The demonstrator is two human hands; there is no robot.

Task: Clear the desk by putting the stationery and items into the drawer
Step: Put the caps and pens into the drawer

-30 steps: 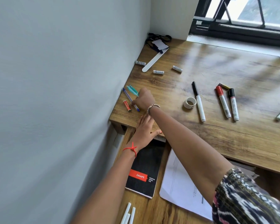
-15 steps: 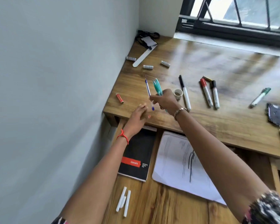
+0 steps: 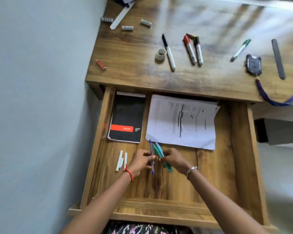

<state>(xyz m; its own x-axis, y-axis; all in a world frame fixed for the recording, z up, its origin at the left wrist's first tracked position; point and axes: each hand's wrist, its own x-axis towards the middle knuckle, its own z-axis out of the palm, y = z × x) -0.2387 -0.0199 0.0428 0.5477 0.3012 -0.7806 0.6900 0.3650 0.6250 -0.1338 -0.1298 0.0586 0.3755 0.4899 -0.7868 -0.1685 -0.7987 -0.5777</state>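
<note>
Drawer (image 3: 240, 149) holds notepad (image 3: 127, 119), papers (image 3: 181, 122), white sticks (image 3: 121, 160). Left hand (image 3: 139, 162) fingers pinch blue pen (image 3: 150, 149); right hand (image 3: 174, 160) fingers grip teal pens (image 3: 159, 150).

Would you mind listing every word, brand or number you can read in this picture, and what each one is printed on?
Nothing can be quoted with certainty.
On the black notebook: a white brand word on its red band, blurred; the small lines beside it are too small to read.
On the sheet of paper: printed lines, blurred.
On the small white tubes and the markers: markings too small to read.
</note>
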